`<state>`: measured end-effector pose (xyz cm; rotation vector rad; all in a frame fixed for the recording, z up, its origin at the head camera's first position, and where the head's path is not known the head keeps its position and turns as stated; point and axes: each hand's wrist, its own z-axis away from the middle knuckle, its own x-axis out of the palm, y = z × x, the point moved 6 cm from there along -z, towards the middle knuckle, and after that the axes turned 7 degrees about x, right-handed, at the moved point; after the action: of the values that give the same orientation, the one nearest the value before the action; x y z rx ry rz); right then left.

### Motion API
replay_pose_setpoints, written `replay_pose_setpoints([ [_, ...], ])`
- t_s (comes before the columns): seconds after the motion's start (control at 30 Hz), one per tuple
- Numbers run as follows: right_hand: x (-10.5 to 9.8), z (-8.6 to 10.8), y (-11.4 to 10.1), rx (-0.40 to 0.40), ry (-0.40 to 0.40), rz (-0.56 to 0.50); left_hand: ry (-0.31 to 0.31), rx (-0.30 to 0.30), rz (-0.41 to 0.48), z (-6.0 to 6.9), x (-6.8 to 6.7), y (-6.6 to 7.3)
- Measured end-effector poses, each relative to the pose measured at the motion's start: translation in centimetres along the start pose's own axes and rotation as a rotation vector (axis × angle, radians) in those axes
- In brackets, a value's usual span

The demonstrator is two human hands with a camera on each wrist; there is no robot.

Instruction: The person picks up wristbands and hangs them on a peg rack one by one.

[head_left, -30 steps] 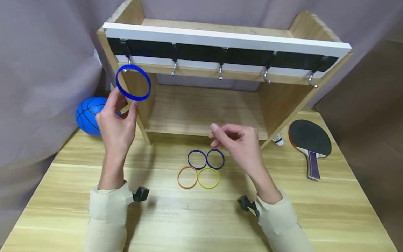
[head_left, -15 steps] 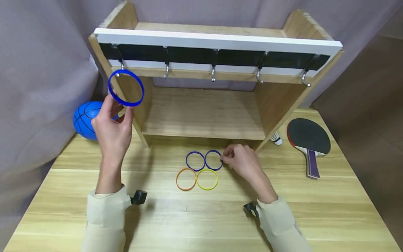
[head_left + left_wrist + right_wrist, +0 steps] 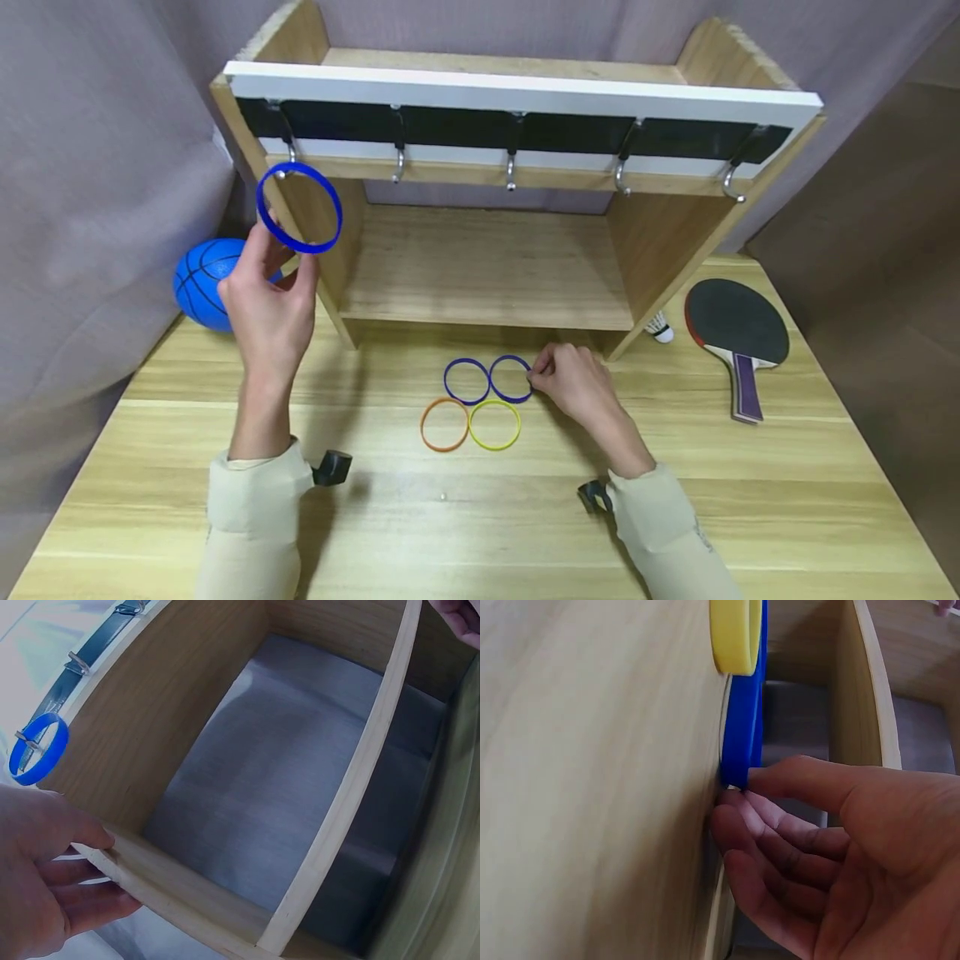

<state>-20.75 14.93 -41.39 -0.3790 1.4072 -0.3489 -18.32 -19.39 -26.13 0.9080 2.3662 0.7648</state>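
Note:
A blue wristband (image 3: 322,247) hangs from the leftmost hook of the wooden shelf, its loop round the hook in the left wrist view. Just below it, my left hand (image 3: 270,300) grips the edge of the shelf's side panel (image 3: 172,904), thumb on one side and fingers on the other. On the table, my right hand (image 3: 577,379) pinches the right rim of a second blue wristband (image 3: 739,735) between thumb and fingertip. Another blue wristband (image 3: 467,360) lies beside that one. An orange wristband (image 3: 445,450) and a yellow wristband (image 3: 495,448) lie nearer to me.
The shelf's white and black front rail (image 3: 577,136) carries several metal hooks. A blue basketball (image 3: 206,283) sits left of the shelf. At the right lie a shuttlecock (image 3: 660,328) and a table tennis bat (image 3: 738,321). Grey curtains stand behind.
My right hand has come down from above the table to the right blue wristband and now pinches its rim. The left hand stays on the side panel. The head view has shifted slightly.

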Motion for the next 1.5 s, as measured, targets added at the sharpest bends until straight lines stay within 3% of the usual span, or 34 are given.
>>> replay_pose_setpoints([
  [0.47,-1.2,0.5,0.0,-0.03,-0.051,-0.041,0.0,0.01,-0.002,0.0,0.3,-2.0],
  [0.63,-3.0,1.3,-1.6,-0.115,0.003,-0.146,0.007,0.007,0.006,0.1,0.1,-2.2],
  [0.8,-5.2,2.6,-3.8,-0.247,0.122,-0.232,0.003,0.014,0.03,0.2,0.1,-2.0],
  [0.9,-6.3,3.6,-6.0,-0.345,0.151,-0.295,-0.005,0.018,0.03,0.1,0.2,-1.9],
  [1.0,-7.7,4.5,-9.1,-0.443,0.126,-0.438,-0.004,0.019,0.021,0.0,0.2,-1.8],
  [1.17,-11.0,4.9,-14.3,-0.59,0.114,-0.89,-0.011,0.02,0.039,0.0,0.4,-1.7],
  [1.33,-13.4,4.4,-17.1,-0.666,0.283,-1.325,-0.016,0.022,0.033,0.1,0.4,-1.7],
  [1.4,-13.5,4.0,-17.6,-0.687,0.359,-1.426,-0.013,0.022,0.035,0.1,0.4,-1.8],
  [1.5,-13.4,3.5,-18.1,-0.695,0.449,-1.484,-0.006,0.024,0.051,0.2,0.4,-1.7],
])
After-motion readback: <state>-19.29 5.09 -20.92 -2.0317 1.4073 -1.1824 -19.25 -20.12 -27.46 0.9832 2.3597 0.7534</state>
